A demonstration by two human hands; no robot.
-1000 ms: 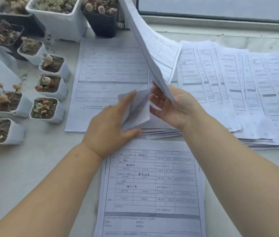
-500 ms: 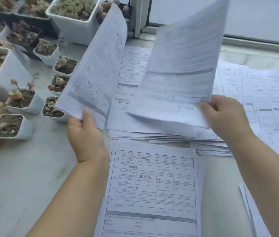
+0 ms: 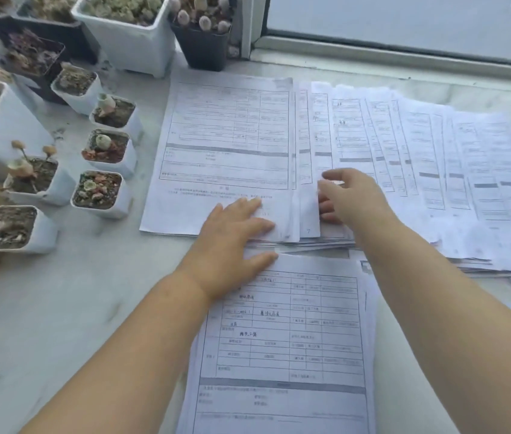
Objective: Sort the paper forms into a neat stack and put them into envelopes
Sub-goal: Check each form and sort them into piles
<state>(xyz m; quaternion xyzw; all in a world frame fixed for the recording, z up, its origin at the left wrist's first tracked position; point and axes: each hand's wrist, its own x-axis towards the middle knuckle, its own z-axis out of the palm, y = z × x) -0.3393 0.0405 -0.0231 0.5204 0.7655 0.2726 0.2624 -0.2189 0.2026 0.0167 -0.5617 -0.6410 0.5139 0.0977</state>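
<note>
— Fingers point(image 3: 257, 228) of our left hand point(image 3: 232, 242) lie straight and flat, pressing the near right corner of the top form point(image 3: 226, 145), with the thumb reaching onto the near stack point(image 3: 282, 339) just below. Do we call that a grip?

— No, a press; nothing is curled round the paper. Our right hand point(image 3: 351, 198) is different: its fingers bend at the near edge of the next sheet point(image 3: 310, 211), just right of the top form. Whether they already pinch it we cannot tell.

— So which step are we in?

— Sorting, we judge. The near stack sits squared in front of us, while the fanned spread of forms point(image 3: 435, 158) runs off to the far right, overlapping and unsquared. No envelope shows anywhere.

— And next?

— Probably lifting that sheet free while the left hand holds the pile down, then squaring it. Keep clear of the small plant pots point(image 3: 101, 192) at the left, near the pile's edge.
</note>
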